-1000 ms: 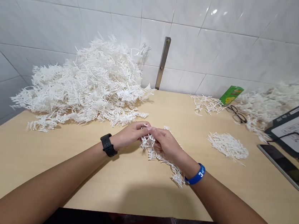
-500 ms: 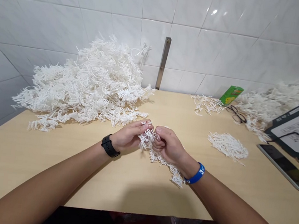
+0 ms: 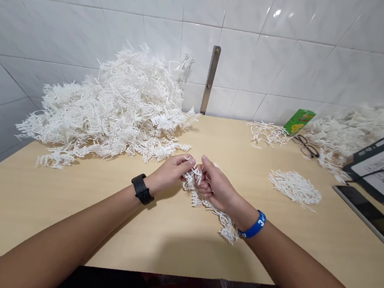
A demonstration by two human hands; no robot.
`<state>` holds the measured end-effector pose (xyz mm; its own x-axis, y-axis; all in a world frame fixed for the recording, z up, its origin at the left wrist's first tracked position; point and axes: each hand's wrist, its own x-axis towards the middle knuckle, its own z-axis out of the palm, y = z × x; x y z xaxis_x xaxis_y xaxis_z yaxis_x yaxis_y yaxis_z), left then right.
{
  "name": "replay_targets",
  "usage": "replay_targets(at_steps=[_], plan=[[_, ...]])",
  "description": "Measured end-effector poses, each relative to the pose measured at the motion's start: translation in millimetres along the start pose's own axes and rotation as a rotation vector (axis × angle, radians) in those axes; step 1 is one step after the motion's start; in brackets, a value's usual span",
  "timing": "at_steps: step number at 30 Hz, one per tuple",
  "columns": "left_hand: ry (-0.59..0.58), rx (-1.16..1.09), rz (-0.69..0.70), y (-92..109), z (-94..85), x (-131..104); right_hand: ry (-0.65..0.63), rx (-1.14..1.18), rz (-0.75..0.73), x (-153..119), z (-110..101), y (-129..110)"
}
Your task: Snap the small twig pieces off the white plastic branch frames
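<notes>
My left hand (image 3: 169, 174), with a black band on its wrist, pinches a white branched plastic strip (image 3: 193, 177) between thumb and fingers. Close beside it, my right hand (image 3: 220, 189) has its fingers curled around small white prongs at the other side of the strip. Its thumb is raised off the fingers, and a blue wristband circles that wrist. Under and beside the right hand, more white strips (image 3: 227, 229) lie on the table. How many pieces sit inside the right fingers is hidden.
A large heap of white branched strips (image 3: 123, 108) fills the back left. At right lie a small pile of loose sticks (image 3: 294, 187), a phone (image 3: 367, 215), glasses (image 3: 306, 147), a green carton (image 3: 298, 122) and another white heap (image 3: 370, 125). A metal bar (image 3: 211, 79) stands against the tiled wall.
My right thumb has lifted away from its curled fingers, showing more of the white prongs there. The left hand keeps its pinch and has barely moved.
</notes>
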<state>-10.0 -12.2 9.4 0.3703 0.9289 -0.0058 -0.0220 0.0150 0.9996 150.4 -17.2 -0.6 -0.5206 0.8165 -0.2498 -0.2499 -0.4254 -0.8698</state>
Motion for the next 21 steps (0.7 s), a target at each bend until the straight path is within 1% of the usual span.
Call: replay_targets(at_steps=[2, 4, 6, 9, 12, 15, 21], plan=[[0.027, 0.013, -0.009, 0, 0.8, 0, -0.013, -0.131, -0.048, -1, 2, 2], [0.031, -0.04, -0.028, -1, 1.9, -1, -0.038, -0.191, -0.099, -1, 2, 3], [-0.002, -0.187, -0.041, -1, 3.9, -2, -0.051, -0.163, -0.126, -1, 3, 3], [-0.08, -0.459, -0.053, -1, 7.9, -4, -0.071, -0.074, -0.128, -3, 4, 1], [-0.119, -0.608, -0.069, -1, 11.2, -7, -0.106, -0.004, -0.127, -5, 5, 1], [-0.14, -0.661, -0.086, 0, 12.3, -8, -0.127, 0.032, -0.134, -7, 5, 2], [-0.213, -0.69, -0.12, 2, 11.7, -11, -0.192, 0.035, -0.156, -9, 7, 2]])
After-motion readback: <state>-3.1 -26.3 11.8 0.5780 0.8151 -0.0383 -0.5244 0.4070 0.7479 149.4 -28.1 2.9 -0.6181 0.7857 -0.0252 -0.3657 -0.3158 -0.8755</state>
